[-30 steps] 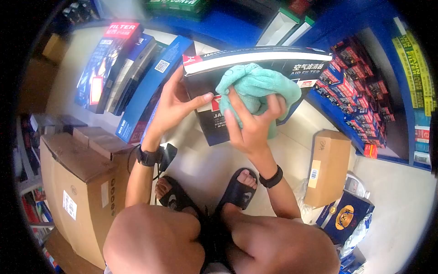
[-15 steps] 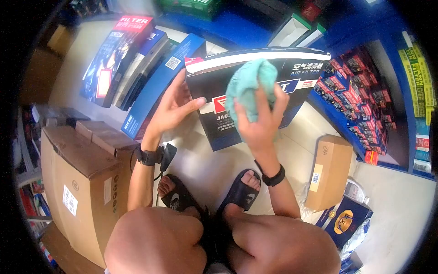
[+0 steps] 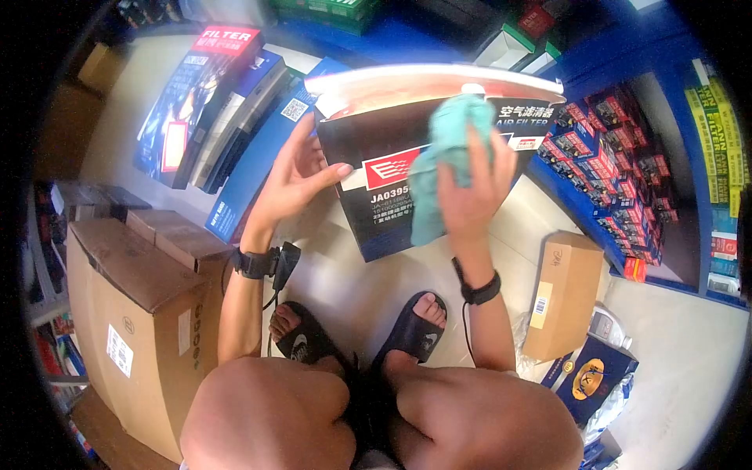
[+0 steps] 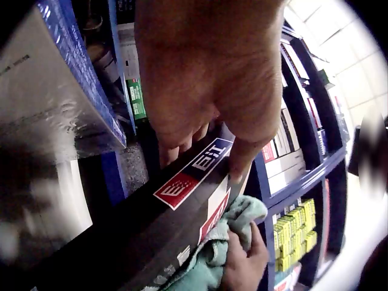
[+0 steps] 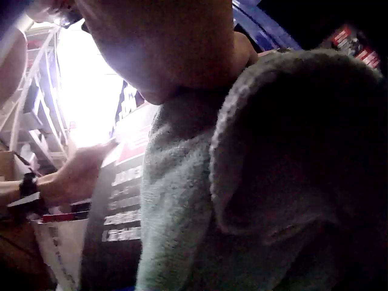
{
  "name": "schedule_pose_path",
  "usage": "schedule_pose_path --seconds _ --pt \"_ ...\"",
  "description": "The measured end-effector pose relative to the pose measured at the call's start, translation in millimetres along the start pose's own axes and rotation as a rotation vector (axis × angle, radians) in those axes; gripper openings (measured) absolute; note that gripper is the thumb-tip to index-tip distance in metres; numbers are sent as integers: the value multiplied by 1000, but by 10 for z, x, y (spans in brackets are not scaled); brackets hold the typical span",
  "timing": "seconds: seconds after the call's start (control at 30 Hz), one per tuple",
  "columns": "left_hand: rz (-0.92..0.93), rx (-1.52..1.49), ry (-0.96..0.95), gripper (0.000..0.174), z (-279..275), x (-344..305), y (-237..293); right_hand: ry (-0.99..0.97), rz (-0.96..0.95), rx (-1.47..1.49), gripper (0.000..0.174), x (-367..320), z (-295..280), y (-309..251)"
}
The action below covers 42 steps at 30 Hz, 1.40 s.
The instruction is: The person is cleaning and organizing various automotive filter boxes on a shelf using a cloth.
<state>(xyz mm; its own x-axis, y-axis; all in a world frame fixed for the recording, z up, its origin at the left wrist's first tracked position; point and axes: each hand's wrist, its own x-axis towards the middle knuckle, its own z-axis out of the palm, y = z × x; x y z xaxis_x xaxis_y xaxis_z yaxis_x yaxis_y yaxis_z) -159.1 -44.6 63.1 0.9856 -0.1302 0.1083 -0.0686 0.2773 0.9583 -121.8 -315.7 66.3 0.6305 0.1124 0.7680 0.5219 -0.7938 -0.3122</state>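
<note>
A dark air filter box (image 3: 376, 141) is held upright in front of the knees, its pale top edge tilted into view. My left hand (image 3: 294, 180) grips its left end, thumb on the front face and fingers behind; the left wrist view shows that hand (image 4: 209, 79) across the box (image 4: 139, 224). My right hand (image 3: 474, 188) presses a bunched teal cloth (image 3: 462, 129) on the right part of the front face, covering some of the print. In the right wrist view the cloth (image 5: 176, 194) fills much of the picture, beside the box (image 5: 115, 212).
Filter boxes (image 3: 192, 110) lean in a row at the left. Below them stands a large cardboard carton (image 3: 141, 313). Small boxes (image 3: 611, 172) are stacked on blue shelving at the right. A narrow carton (image 3: 560, 294) and a dark blue box (image 3: 595, 376) stand on the floor.
The right hand and cloth have moved right across the front face, uncovering the red logo. The box's top has tilted, showing more of its upper side. The left hand keeps its grip.
</note>
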Motion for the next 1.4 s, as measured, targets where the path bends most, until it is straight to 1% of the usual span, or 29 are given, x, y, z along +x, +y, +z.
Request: schedule_pose_path --seconds 0.07,0.1,0.17,0.2,0.23,0.3,0.33,0.37,0.43,0.5,0.6,0.63,0.7,0.73,0.77,0.83,0.9,0.97,1.03,1.07,1.1,1.17,1.23,1.3,1.37,1.4 --pt "-16 12 5 92 -3 3 10 33 87 -15 54 43 5 277" --pt "-16 11 1 92 -8 5 5 35 88 -19 54 53 32 462" --pt "-6 64 18 91 -33 2 -24 107 203 -21 47 90 69 715" --pt "-5 65 17 91 -60 -10 -59 98 227 -10 42 106 65 704" --pt "-10 80 38 90 -91 -16 -103 102 228 -10 42 108 82 677" --pt "-16 93 54 89 -76 -33 -116 12 188 8 42 46 136 552" --pt "16 71 89 88 -27 -46 -95 -122 200 57 45 -32 180 396" --pt "50 50 125 88 -7 -46 -82 -155 64 90 54 -121 237 185" --pt "42 40 134 88 -135 -77 -251 -292 -65 249 66 -125 211 -356" --pt "36 27 143 87 -197 -80 -314 -341 -139 393 70 -188 209 -663" --pt "174 134 77 87 -193 -92 -229 -295 -125 387 68 -181 205 -748" --pt "173 136 82 87 -181 -103 -188 -297 -126 392 68 -160 208 -734" --pt "19 111 125 88 -128 -116 -87 -273 -151 289 65 -94 181 -610" --pt "-14 116 118 87 -81 -83 -4 -244 -138 243 67 -57 216 -516" --pt "-14 118 118 87 -103 -82 -35 -266 -91 216 63 -1 188 -408" --pt "57 84 115 100 -163 -95 -148 -159 10 157 56 87 324 -62" --pt "69 111 124 100 -185 -125 -180 -69 50 61 46 155 530 474" --pt "83 137 132 99 -170 -150 -203 -105 202 113 42 243 538 849" --pt "51 77 189 89 -149 -172 -226 -123 221 144 41 266 490 892" --pt "53 77 190 89 -159 -171 -255 -139 239 175 39 273 485 901" --pt "66 85 198 91 -174 -166 -292 -138 236 178 39 270 498 849" --pt "78 93 205 92 -163 -154 -279 -228 86 218 40 188 515 568" --pt "6 108 212 97 -107 -153 -195 -357 -90 305 41 185 353 23" --pt "12 119 233 98 -153 -210 -283 -401 -142 371 42 243 230 -358" --pt "9 135 250 99 -225 -267 -343 -417 -121 369 41 248 304 -255" --pt "-15 119 253 99 -239 -293 -355 -348 -89 298 41 235 413 -92"
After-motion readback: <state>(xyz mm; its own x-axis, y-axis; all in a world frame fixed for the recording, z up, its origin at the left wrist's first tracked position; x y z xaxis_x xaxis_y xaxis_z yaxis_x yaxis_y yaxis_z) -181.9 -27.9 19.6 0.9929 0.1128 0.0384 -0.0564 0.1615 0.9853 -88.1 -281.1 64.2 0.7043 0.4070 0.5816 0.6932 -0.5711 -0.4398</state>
